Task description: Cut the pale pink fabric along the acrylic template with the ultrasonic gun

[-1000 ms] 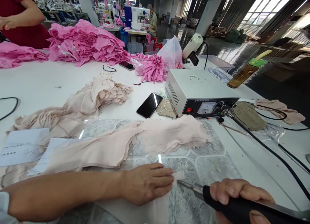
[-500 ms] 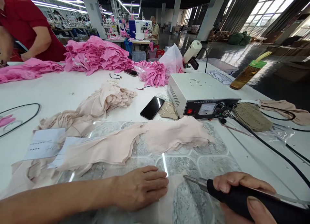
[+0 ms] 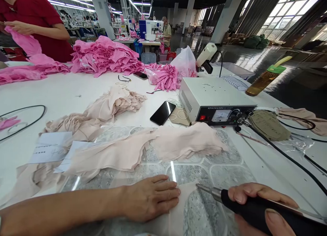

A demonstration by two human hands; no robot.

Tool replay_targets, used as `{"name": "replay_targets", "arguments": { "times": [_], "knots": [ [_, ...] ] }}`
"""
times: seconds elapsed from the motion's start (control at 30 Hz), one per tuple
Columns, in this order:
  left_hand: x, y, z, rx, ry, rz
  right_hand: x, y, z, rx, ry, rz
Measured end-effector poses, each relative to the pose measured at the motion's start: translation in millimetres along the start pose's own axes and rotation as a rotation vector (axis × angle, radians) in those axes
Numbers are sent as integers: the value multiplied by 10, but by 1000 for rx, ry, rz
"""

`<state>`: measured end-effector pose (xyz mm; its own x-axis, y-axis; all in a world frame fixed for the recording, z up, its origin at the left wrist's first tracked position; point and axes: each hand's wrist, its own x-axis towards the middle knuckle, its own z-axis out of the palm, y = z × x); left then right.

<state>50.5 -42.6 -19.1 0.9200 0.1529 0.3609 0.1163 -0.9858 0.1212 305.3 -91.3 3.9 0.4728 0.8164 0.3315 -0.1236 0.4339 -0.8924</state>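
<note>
My left hand (image 3: 153,198) lies flat, palm down, on a thin pale beige fabric piece (image 3: 176,220), its fingers stretched to the right. In my right hand (image 3: 263,205) is a black-handled tool (image 3: 258,208) with a narrow metal tip. That tip touches the upper right corner of the fabric piece, just right of my left fingertips. Beneath lies a grey marbled mat (image 3: 224,174) under a clear sheet. Beyond my hands, stacked beige pieces (image 3: 189,142) lie across the mat.
A control box (image 3: 217,96) with a cable stands at the back right. Nearby are a black phone (image 3: 162,112) and a tilted bottle (image 3: 265,80). Pink fabric (image 3: 104,55) is heaped at the back. At far left a person in red (image 3: 38,25) stands across the table.
The view has shifted slightly, moving the scene a little rightward. The person in red has lifted a pink piece off the table. My hands hold nearly the same pose.
</note>
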Motion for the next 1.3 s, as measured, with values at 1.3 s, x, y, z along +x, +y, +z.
{"name": "replay_targets", "arguments": {
  "times": [1.3],
  "knots": [
    [-67, 62, -67, 39, -17, 44, 24, -29, 119, -11, 131, 19]
  ]
}}
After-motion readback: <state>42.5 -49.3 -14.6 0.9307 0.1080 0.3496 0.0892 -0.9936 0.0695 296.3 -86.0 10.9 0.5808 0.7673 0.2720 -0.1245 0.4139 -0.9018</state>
